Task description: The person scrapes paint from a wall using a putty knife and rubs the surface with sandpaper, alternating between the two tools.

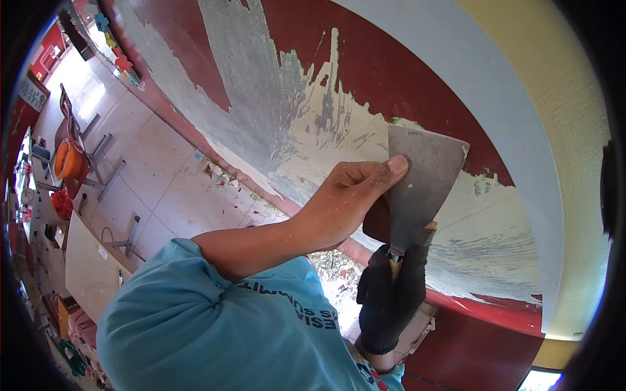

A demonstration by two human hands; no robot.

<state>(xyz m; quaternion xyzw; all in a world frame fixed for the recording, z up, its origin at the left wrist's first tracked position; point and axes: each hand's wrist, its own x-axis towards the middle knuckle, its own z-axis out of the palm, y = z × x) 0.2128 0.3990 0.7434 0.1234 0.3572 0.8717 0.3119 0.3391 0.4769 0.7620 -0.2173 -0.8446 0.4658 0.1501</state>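
Observation:
A wide metal scraper (425, 179) is held up in front of a curved wall (326, 140) with partly stripped dark red paint. My bare left hand (355, 199) is closed on the side of the blade, its thumb on the face and the other fingers folded, partly hidden behind it. Dust specks cover the thumb and wrist. My right hand (394, 293), in a black glove with bare fingertips showing, is wrapped around the light-coloured handle (396, 266) below the blade. The blade's wide edge appears close to the boundary of the remaining red paint; contact cannot be made out.
Paint flakes (225, 179) litter the tiled floor (156, 163) along the wall's base. To the left are a chair (70, 137) with an orange bowl-like object (67, 159) and a pale tabletop (91, 260). A pale blue band (508, 98) borders the red wall.

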